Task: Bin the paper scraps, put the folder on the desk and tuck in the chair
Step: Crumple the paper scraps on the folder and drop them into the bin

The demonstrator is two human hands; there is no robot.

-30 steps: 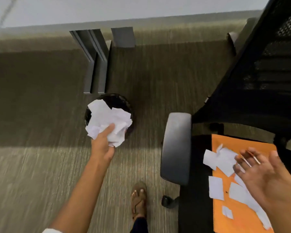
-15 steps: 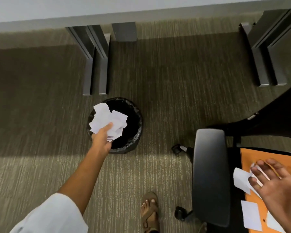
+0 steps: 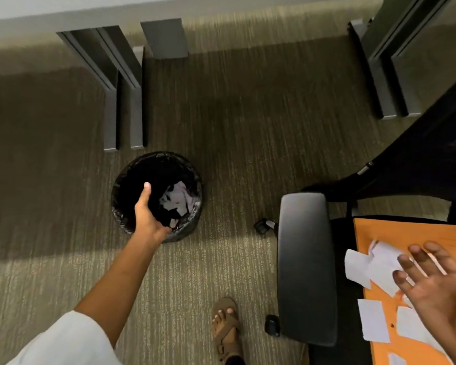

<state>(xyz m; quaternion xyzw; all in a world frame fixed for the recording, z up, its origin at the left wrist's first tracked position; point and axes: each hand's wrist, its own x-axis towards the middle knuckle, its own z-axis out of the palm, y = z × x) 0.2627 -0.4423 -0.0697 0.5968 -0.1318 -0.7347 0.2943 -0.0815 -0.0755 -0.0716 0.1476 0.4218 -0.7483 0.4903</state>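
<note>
My left hand reaches over the mouth of the round black bin, fingers apart and holding nothing. White paper scraps lie inside the bin's liner. At the right, an orange folder lies on the seat of the black office chair. Several more white paper scraps are spread on the folder. My right hand hovers over them with fingers spread, empty.
Grey desk legs stand on the carpet behind the bin, another pair at the upper right. The chair's backrest fills the right edge. My sandalled foot is between bin and chair, near a chair castor.
My left hand let go of its bundle of scraps, which now lies in the bin. The hand has opened over the bin. My right hand stays above the folder.
</note>
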